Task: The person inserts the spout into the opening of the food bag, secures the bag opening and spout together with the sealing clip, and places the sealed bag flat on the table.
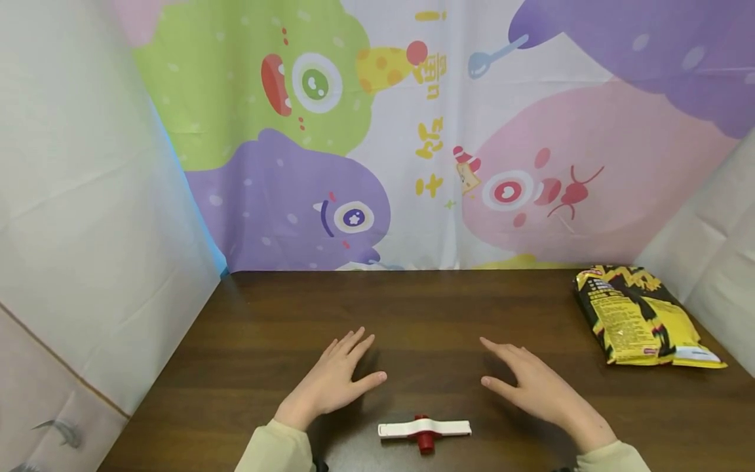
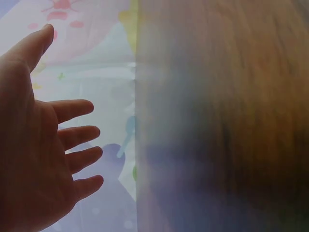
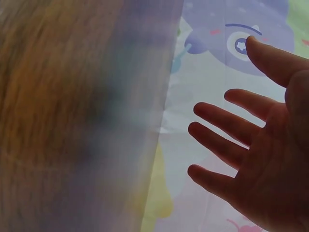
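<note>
The largest thing is the printed cloth [image 1: 413, 131] hung behind the workplace, its cartoon figures turned on their sides, with a paler cloth [image 1: 100, 164] down the left. In front of it spreads the brown table [image 1: 436, 314], wood-grained and dark. At its far right, well apart from both hands, lies the black and yellow snack bag [image 1: 639, 321], flat and slightly askew. Next in size come the two hands, in pale sleeves. The left hand [image 1: 337, 375] and the right hand [image 1: 533, 387] stand apart over the table, thumbs turned inward; in the wrist views the fingers are straight and spread, and neither hand has hold of anything. Whether any part of them rests on the wood I cannot tell. Smallest is the white clip [image 1: 425, 429], lying crosswise between the wrists on the near side, touched by neither hand, with a red cap [image 1: 426, 446] at its middle pointing towards the person. I judge this a ready stage, with no handling under way. Taking up the clip would call for drawing a hand back and pinching the bar; getting hold of the bag, for a longer reach rightward.
</note>
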Demonstrator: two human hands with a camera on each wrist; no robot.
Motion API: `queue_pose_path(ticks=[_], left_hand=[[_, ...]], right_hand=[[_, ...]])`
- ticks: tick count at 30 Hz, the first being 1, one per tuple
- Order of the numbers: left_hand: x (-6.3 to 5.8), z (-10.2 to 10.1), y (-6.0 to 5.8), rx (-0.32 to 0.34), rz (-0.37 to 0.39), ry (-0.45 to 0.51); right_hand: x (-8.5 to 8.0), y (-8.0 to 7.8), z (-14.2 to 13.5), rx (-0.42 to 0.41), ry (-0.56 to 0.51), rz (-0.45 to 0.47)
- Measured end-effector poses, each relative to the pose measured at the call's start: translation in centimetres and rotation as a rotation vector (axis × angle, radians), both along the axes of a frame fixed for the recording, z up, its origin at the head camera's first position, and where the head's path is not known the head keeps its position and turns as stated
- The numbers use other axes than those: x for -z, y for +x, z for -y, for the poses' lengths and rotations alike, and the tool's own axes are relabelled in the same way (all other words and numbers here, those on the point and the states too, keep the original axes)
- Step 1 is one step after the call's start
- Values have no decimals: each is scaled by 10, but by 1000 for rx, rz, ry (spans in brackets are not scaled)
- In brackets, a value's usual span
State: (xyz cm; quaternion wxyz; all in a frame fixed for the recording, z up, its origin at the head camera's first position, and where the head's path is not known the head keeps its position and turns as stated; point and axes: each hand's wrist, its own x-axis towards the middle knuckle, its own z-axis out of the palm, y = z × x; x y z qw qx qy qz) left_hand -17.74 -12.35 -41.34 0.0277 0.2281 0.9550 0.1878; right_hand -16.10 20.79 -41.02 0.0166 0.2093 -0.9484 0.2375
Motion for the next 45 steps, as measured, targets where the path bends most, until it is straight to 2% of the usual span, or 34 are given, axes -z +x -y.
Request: queue_pose_path(ticks=[5, 13, 19, 23, 33, 45], left_hand=[[1, -1, 3, 16, 35, 21], [2, -4, 7, 38, 22, 12], [2, -6, 9, 58, 37, 0], [2, -8, 10, 66, 41, -1], [3, -11, 16, 50, 42, -25], [2, -13, 19, 67, 33, -27]], right_hand=[[2, 2, 2, -10, -4, 40], [4, 4, 6, -61, 12, -55], [4, 8, 11, -71, 26, 43], [4, 9, 14, -78, 38, 76], [5, 14, 19, -96, 55, 91], [5, 17, 23, -135, 40, 88]])
